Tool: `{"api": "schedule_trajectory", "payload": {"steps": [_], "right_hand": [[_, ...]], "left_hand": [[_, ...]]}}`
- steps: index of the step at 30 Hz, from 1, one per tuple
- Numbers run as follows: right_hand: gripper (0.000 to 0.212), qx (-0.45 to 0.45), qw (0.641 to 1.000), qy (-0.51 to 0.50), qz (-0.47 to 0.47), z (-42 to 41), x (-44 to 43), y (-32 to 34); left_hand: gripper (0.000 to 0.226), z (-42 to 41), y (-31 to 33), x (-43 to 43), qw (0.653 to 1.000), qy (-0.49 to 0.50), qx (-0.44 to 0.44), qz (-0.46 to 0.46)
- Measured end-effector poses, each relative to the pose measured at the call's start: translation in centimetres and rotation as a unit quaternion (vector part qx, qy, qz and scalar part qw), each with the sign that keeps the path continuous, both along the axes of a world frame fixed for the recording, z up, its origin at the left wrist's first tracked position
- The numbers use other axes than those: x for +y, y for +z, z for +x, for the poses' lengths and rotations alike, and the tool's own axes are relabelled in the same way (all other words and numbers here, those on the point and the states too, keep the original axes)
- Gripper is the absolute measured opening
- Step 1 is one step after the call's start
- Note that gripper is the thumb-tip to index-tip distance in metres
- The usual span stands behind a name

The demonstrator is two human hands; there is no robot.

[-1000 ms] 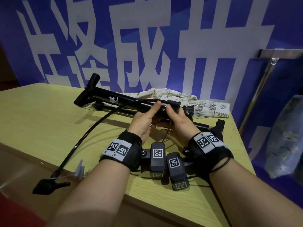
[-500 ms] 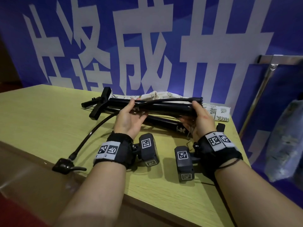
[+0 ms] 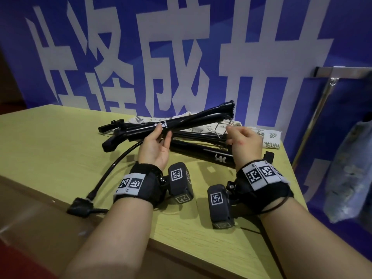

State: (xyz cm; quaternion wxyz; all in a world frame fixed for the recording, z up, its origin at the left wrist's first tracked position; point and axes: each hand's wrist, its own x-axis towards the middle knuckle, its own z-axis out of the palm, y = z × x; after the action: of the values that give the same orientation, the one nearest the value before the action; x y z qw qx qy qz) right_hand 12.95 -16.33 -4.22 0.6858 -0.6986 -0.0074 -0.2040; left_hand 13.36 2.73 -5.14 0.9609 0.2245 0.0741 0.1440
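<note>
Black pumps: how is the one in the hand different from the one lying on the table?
The lifted pump is held by the left hand, off the table and tilted, with its far end pointing up to the right. The lying pump rests flat on the table. The lifted pump sits higher and crosses over the lying pump. Both are slim black tubes with a white logo.

Two black pumps (image 3: 193, 117), one hose (image 3: 112, 170), one floral cloth (image 3: 267, 137) and two hands (image 3: 156, 150) wearing marker wristbands (image 3: 132, 184) over one table (image 3: 50, 148).
</note>
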Motion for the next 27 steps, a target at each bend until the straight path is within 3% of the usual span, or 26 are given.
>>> {"api": "schedule_trajectory", "payload": {"steps": [4,6,10,14,17,22,27], "right_hand": [[0.023,0.112,0.961,0.241,0.074,-0.4,1.6,-0.6],[0.032,0.138,0.94,0.277,0.144,-0.2,2.0,-0.8],[0.027,0.14,0.9,0.252,0.325,-0.1,1.3,-0.6],[0.018,0.143,0.868,0.227,0.417,-0.2,0.6,-0.2],[0.027,0.138,0.859,0.202,0.449,-0.1,0.5,-0.3],[0.019,0.139,0.874,0.154,0.439,0.3,0.0,-0.3],[0.041,0.135,0.9,0.094,0.404,1.3,-0.7,-0.8]], "left_hand": [[0.029,-0.2,0.1,-1.1,0.996,-0.064,-0.025,0.05],[0.032,-0.1,-0.2,-1.8,0.991,-0.101,-0.039,0.084],[0.038,-0.2,-0.5,-2.8,0.972,-0.163,-0.033,0.166],[0.039,-0.6,-0.7,-3.1,0.944,-0.187,0.025,0.269],[0.047,-0.8,-0.6,-3.1,0.917,-0.214,0.058,0.331],[0.024,-0.6,-0.7,-2.6,0.903,-0.161,0.103,0.385],[0.016,-0.6,-0.7,-2.1,0.91,-0.138,0.077,0.383]]}}
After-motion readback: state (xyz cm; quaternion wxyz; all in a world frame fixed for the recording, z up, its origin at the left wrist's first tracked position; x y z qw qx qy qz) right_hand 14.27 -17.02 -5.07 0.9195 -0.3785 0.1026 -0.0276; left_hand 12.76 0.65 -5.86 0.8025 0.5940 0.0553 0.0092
